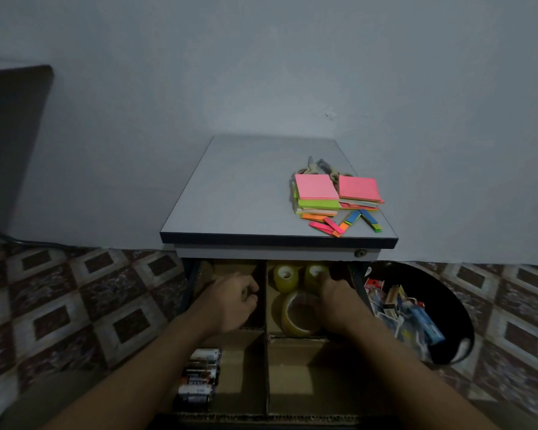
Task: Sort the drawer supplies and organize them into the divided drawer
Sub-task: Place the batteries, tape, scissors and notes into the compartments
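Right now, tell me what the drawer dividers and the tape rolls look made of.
Dividers: likely corrugated cardboard, matte brown, with fluted edges showing along the front. Tape rolls: seemingly clear plastic film, glossy and translucent yellow, wound in rings.

Batteries (pixel 200 378) left of divider (pixel 266 367)
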Demonstrator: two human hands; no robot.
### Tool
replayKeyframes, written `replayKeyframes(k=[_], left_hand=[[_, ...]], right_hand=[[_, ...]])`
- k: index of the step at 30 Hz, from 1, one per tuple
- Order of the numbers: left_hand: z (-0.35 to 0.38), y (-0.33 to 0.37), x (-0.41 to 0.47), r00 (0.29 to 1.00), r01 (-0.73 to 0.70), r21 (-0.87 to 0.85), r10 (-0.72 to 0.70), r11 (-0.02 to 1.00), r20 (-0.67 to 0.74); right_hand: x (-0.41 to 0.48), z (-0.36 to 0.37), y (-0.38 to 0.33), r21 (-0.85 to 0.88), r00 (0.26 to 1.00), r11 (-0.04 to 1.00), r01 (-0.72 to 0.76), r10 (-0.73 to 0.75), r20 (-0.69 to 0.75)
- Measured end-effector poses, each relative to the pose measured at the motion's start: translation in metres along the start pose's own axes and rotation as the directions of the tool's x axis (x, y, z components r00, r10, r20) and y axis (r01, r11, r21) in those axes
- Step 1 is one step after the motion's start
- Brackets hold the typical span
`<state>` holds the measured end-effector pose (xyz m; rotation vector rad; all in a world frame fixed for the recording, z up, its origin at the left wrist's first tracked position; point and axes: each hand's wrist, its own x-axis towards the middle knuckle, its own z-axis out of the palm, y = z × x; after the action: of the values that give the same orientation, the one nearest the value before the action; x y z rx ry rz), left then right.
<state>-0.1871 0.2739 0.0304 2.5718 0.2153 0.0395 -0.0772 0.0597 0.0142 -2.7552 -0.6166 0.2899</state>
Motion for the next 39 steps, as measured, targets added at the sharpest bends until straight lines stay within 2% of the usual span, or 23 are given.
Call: replayKeyframes(k=[7,27,34,39], left_hand=[[0.002,-0.002,0.001,1.000,0.015,-0.034,-0.014,0.999,0.018],[0.006,-0.002,0.007,1.000,0.003,-0.086,-0.002,0.996,0.008],[0.007,0.003,0.007,1.000,-0.006,-0.123,0.008,0.992,0.018],[0.006,0.001,0.009,1.000,-0.012,-0.119,0.014,0.993,0.020]], right_hand=[[0.002,0.004,-0.003,0.043,0.992,0.993,-0.111,0.113,-0.054],[0.000,0.001,-0.011,0.118,0.985,0.985,-0.130,0.142,-0.098],[-0.002,-0.003,-0.013,0.040,0.984,0.989,-0.144,0.147,-0.104],[-0.003,-0.005,-0.016,0.049,0.983,0.987,-0.151,0.156,-0.100]])
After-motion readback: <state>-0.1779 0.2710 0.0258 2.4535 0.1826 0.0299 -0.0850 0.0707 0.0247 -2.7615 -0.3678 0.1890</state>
